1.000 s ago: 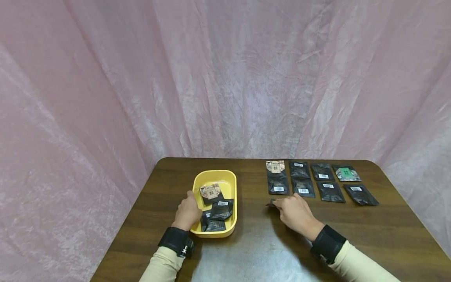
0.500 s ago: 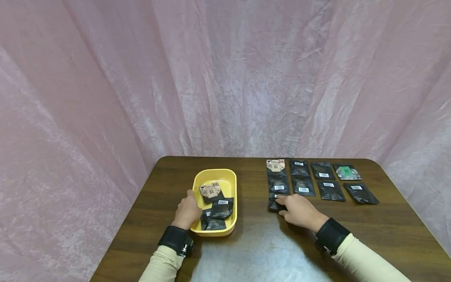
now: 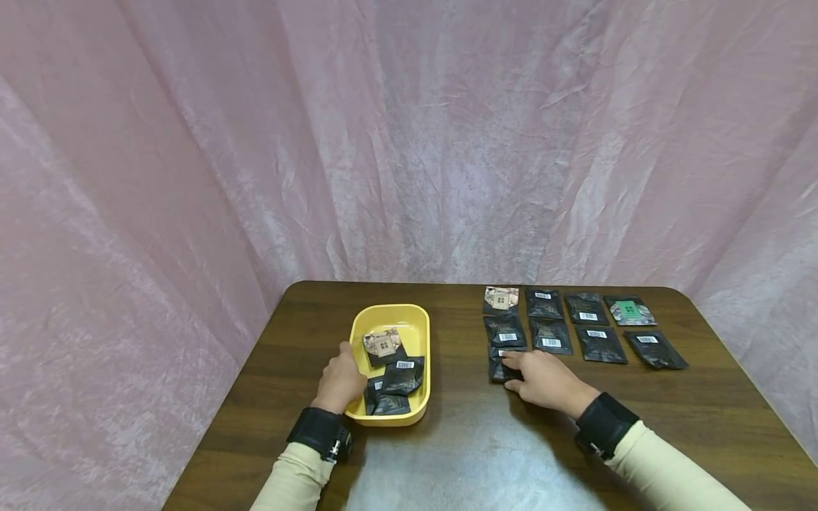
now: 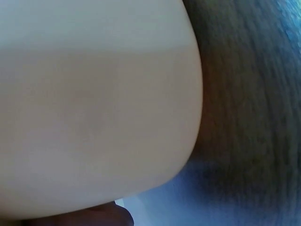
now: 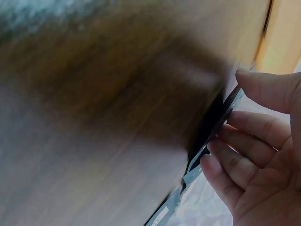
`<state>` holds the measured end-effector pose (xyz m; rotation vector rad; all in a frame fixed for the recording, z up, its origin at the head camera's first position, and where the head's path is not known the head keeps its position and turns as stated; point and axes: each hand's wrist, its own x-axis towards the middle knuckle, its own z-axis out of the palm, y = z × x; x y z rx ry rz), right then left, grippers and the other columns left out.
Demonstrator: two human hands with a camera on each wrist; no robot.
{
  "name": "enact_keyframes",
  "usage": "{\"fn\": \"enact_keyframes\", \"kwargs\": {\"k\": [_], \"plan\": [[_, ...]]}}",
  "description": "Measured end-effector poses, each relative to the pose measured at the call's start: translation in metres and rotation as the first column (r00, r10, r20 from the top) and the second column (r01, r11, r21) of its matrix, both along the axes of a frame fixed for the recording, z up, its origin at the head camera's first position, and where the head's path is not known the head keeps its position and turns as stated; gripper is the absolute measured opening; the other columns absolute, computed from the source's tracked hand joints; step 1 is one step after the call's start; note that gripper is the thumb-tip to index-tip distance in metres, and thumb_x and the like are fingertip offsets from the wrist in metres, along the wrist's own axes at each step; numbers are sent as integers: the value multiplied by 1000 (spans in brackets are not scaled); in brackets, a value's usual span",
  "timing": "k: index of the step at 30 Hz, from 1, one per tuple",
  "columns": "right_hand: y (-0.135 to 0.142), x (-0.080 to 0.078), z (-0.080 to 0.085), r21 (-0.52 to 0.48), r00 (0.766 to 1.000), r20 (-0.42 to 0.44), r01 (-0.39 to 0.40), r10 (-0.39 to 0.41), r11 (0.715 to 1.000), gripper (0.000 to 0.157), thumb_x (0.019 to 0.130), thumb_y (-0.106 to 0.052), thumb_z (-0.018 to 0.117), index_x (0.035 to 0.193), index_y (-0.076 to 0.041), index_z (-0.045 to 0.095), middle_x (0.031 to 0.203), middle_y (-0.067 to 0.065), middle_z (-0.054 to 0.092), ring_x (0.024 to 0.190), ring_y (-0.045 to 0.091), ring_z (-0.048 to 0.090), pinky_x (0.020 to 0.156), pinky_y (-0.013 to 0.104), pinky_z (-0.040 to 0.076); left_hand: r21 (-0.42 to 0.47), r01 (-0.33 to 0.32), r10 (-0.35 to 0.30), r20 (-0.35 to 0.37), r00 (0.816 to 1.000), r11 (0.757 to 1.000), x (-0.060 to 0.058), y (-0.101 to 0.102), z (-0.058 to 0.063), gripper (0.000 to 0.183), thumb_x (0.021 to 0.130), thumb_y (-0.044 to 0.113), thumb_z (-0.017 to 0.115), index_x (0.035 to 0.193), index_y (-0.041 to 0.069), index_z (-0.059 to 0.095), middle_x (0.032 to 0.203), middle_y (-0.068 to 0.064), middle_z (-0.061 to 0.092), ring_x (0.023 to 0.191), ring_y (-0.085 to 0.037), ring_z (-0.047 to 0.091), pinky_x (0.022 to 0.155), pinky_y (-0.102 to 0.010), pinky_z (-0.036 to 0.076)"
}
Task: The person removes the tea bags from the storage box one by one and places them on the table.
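Note:
In the head view my left hand (image 3: pixel 341 381) grips the left rim of a yellow plastic bin (image 3: pixel 418 323). Inside the bin lie several small black sachets (image 3: pixel 404 376), one with a beige patterned label (image 3: pixel 382 344). My right hand (image 3: pixel 546 380) touches a black sachet (image 3: pixel 497 369) lying flat on the table, partly hidden under the fingers. In the right wrist view the right hand's fingers (image 5: pixel 256 127) rest along the sachet (image 5: pixel 214 125), loosely spread, with the thumb at its edge. The left wrist view is mostly filled by the left hand (image 4: pixel 94 117), blurred and close.
Two rows of black sachets (image 3: pixel 601 344) with white barcode labels lie beyond the right hand. A beige-labelled sachet (image 3: pixel 500 299) and a green-labelled one (image 3: pixel 629 311) are in the back row. A pink curtain (image 3: pixel 447 142) hangs behind the brown wooden table (image 3: pixel 268 333).
The right hand has set the sachet down flat, below the leftmost column, and its fingers have loosened over it. The left hand stays at the bin.

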<state>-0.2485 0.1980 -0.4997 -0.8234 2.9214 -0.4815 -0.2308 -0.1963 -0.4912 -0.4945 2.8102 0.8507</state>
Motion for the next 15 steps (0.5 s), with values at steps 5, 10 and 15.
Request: {"fn": "enact_keyframes", "kwargs": {"k": [5,10,15], "plan": [[1,1,-3,6,999,-34,-3,4,1000,46,94,-25,79,132,0,73,143,15,71,121,39,73,97,54,59,-7,11,-11,-5,1000,1000,-1,-1,0,63,90,4,72,143,1,39,103,-22,65,81,-31,65,61,-37,51],[1,2,-2,9,998,-57,-13,14,1000,45,94,-25,80,131,1,74,141,16,71,117,37,75,94,52,60,-7,11,-11,-7,1000,1000,-2,-1,-1,63,89,4,72,144,1,39,102,-21,65,81,-31,65,62,-38,51],[0,6,2,12,997,-80,-22,23,1000,44,95,-25,79,130,1,74,140,17,72,117,37,75,93,51,60,-7,9,-9,-10,1000,1000,-1,0,0,62,89,4,72,143,1,40,102,-21,65,81,-31,65,62,-38,51]]}}
